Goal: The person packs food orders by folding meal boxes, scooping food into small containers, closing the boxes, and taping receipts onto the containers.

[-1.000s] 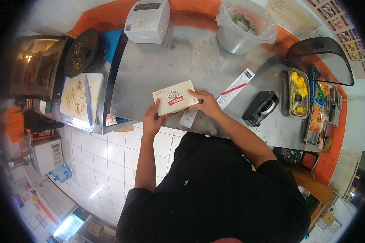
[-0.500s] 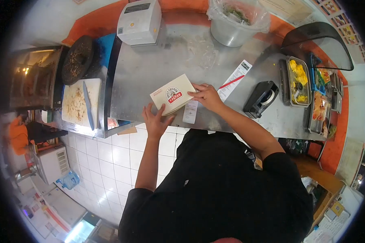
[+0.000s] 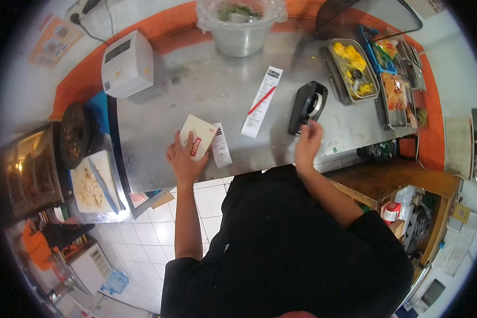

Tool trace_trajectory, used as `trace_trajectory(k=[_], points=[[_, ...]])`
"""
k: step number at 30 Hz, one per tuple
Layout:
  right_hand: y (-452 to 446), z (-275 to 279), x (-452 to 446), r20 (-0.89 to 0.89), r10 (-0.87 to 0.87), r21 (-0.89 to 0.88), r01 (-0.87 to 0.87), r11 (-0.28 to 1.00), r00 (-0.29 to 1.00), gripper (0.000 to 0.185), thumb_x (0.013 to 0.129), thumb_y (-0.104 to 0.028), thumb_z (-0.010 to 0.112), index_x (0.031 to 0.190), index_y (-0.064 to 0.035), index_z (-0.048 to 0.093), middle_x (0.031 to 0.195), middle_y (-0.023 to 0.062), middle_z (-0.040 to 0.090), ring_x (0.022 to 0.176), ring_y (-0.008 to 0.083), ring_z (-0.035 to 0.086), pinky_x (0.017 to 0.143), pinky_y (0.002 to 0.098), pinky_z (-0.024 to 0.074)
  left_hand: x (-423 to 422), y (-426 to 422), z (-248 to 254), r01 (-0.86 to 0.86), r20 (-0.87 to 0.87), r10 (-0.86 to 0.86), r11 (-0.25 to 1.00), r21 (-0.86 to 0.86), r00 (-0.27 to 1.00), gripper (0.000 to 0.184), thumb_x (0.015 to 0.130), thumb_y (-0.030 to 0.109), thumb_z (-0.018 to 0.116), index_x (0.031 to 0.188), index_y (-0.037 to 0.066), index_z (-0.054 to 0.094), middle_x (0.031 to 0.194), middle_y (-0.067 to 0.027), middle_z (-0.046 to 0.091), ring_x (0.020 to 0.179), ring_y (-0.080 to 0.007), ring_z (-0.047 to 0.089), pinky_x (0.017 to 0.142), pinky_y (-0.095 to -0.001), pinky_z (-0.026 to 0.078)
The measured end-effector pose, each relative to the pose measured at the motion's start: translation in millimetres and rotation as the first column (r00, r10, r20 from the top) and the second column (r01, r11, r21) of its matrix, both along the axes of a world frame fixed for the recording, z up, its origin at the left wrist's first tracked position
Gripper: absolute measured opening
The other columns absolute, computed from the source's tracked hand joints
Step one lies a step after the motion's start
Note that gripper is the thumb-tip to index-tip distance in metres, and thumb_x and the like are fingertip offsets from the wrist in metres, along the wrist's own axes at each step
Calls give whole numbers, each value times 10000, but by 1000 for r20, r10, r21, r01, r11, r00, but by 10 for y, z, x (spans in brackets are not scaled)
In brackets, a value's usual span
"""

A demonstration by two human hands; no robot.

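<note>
My left hand is closed around a cream cardboard food box with a red and black printed label, holding it on the metal counter near the front edge. A printed receipt lies partly under the box's right side. My right hand is at the near end of a black tape dispenser, its fingers drawn together; whatever they pinch is too small to make out. A longer printed slip with a red pen across it lies between the box and the dispenser.
A white label printer stands at the back left, a metal pot lined with plastic at the back. Trays of yellow food and other food sit at the right. Leftward, a knife rests on a cutting board.
My right hand has left the box and moved right to the tape dispenser. My left hand keeps hold of the box, now turned. The camera view has shifted.
</note>
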State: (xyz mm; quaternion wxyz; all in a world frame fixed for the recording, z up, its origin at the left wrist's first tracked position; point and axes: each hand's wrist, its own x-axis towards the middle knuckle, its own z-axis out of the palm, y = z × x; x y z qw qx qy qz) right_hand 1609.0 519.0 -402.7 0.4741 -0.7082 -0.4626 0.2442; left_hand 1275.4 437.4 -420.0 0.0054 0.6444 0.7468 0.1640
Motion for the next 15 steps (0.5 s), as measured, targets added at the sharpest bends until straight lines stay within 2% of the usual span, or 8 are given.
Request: trace_trajectory(k=[1,2,4,5,7,12,14,15], points=[[40,-37,144,-30,-181,-10,181,983,983,340,927,-121,580,1220,25,487,940,117,597,847,226,589,769,338,464,20,0,14,-30,8,30,999,-15,1000,739,642,426,745,1325,204,567,1440,-159,389,1173,-396,420,997,-522,318],[98,-166,277,-31,-196,-5,196,981,980,340,927,-121,580,1220,25,487,940,117,597,847,226,589,769,338,464,35,11,31,-15,8,15,1000,-10,1000,739,642,426,745,1325,204,567,1440,-159,389,1173,-396,420,997,-522,318],[243,-385,442,-397,-261,-197,196,961,880,406,933,-130,597,1256,42,422,980,135,592,864,206,580,765,332,457,73,21,56,-62,-28,62,998,12,998,758,634,418,749,1337,210,556,1447,-148,385,1170,-391,417,994,-508,318],[303,-415,480,-398,-270,-195,206,959,877,406,933,-130,597,1256,42,422,980,135,592,864,206,580,765,332,457,87,9,61,-51,-28,51,999,13,998,758,634,418,749,1337,210,556,1447,-148,385,1170,-391,417,994,-508,318],[450,-253,426,-616,-378,-369,171,913,691,413,912,-112,627,1247,32,432,995,146,588,840,189,581,742,332,455,92,11,73,-41,-56,42,999,9,998,773,630,418,753,1347,215,546,1451,-136,385,1175,-389,412,1001,-509,312],[175,-84,488,-724,-351,-275,218,936,594,371,883,-123,670,1185,3,495,867,77,600,688,167,567,640,307,446,103,18,83,-48,-61,48,999,8,997,788,629,416,755,1359,220,534,1455,-130,381,1180,-386,409,1006,-508,307],[-107,-75,467,-697,-384,-477,8,879,605,250,885,-160,675,1075,-33,576,807,43,593,673,137,546,548,291,407,100,-4,66,-48,-77,48,999,-5,996,790,631,417,755,1362,222,530,1458,-129,378,1180,-385,409,1007,-507,307],[-137,-122,430,-696,-388,-480,11,877,604,250,885,-160,675,1075,-33,576,807,43,593,673,137,546,548,291,407,94,-4,53,-48,-72,48,999,-5,996,790,633,416,753,1365,222,528,1459,-128,375,1181,-385,408,1008,-507,306]])
